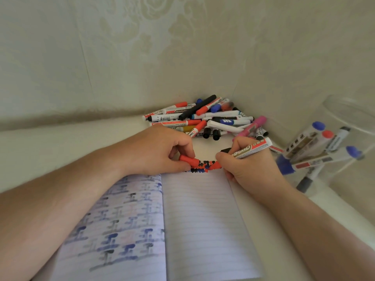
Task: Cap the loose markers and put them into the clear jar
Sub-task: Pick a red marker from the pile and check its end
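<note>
head view: your left hand (162, 151) pinches a red cap (189, 160) just above the top edge of the open notebook (203, 220), fingers curled round it. your right hand (249, 165) grips a whiteboard marker (251, 148), fingers wrapped on the barrel, tip end pointing toward the cap; the tip itself is hidden behind your fingers, so can't tell if it's bare. red, black and blue scribbles sit on the page edge btwn the two hands. looks like you're at the capping step for this marker, cap and tip near but not yet joined. next move prob needs you to line the cap's open end w/ the tip and push straight till it seats, then swing right to the clear jar (345, 138), which stands just beside your right hand w/ several capped markers inside. pile of loose markers (205, 118) waits in the desk (60, 149) corner, lots left, some caps lying off beside it.
</note>
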{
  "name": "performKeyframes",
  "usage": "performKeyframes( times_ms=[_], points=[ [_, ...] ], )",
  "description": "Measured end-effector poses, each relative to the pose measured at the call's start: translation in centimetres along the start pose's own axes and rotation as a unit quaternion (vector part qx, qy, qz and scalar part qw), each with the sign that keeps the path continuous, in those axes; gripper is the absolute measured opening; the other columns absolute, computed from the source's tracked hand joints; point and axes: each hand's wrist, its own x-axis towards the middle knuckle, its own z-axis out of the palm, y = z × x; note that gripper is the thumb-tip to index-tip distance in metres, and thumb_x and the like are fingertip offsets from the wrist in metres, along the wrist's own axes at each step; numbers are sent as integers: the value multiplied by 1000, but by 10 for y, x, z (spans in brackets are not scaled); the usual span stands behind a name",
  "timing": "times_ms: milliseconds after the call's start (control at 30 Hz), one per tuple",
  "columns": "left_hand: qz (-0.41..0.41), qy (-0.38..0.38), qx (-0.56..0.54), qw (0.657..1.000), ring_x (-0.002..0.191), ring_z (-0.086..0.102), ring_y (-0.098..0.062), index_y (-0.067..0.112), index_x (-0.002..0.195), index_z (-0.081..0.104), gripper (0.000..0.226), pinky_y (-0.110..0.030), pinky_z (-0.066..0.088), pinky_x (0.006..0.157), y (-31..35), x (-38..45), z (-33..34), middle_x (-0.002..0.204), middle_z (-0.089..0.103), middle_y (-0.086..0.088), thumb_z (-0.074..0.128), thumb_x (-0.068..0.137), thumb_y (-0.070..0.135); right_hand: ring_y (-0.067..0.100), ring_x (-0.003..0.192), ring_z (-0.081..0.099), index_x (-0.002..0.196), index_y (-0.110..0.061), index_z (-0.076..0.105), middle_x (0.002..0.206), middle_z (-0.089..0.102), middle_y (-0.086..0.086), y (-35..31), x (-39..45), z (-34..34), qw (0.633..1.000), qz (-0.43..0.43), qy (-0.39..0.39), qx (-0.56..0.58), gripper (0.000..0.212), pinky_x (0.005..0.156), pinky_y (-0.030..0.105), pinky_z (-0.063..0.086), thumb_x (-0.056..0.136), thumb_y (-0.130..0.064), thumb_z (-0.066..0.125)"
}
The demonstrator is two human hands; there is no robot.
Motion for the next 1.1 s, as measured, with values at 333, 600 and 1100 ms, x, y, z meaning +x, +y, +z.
performKeyframes(
  times_ms=[333,600,1100],
  points=[
    [-12,-7,-6,1000,66,57,-3,41,93,73,13,-18,40,59,-1,0,0,71,62,25,83,84,39,13,45,52,74,4,52,56,64,15,0,0,0,1000,7,1,7,30,56,31,50,87,-11,75],
    [-9,-4,-3,1000,68,59,-5,40,93,74,13,-18,43,59,-1,0,0,73,64,22,83,84,38,13,47,53,71,-3,52,54,64,10,1,1,-1,1000,15,9,-10,30,66,46,57,87,-14,75],
    [-12,-5,-10,1000,71,57,6,38,95,74,14,-10,40,63,1,-1,-1,75,62,38,83,85,34,13,47,54,72,-5,53,52,63,5,8,5,-1,1000,11,-4,12,29,63,34,54,89,-15,74]
  ],
)
